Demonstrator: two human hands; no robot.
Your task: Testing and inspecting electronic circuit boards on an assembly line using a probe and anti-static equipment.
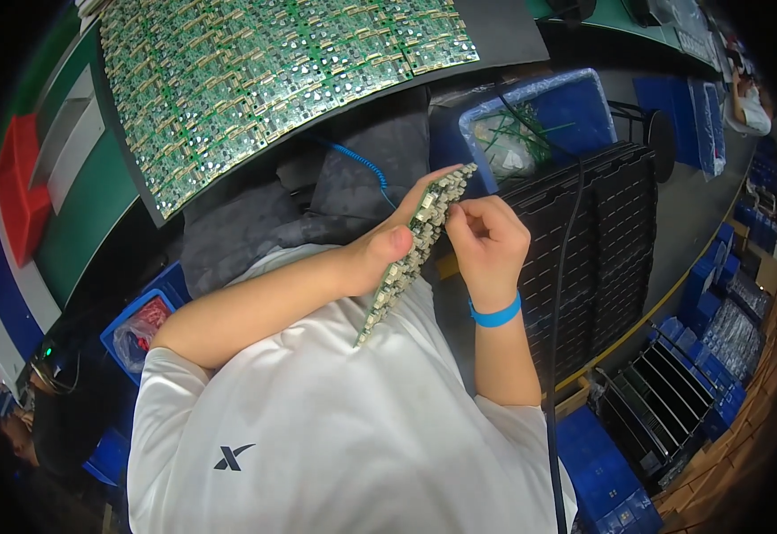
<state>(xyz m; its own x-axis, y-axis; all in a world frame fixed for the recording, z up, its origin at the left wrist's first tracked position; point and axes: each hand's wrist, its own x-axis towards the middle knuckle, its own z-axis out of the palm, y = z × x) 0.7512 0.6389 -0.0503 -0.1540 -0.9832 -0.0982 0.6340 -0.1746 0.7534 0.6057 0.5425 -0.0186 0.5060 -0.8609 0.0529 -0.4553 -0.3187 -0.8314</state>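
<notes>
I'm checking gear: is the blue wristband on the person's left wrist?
No, the blue wristband is around the wrist of the right hand.

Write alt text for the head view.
A person's left hand holds a green circuit board crowded with pale components, with the right hand's fingertips at its component side. Beyond, rows of green circuit boards cover much of a black mat; a blue bin sits to the right.

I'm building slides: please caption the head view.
Left hand holds a tilted circuit board, right hand at its component side.
</notes>
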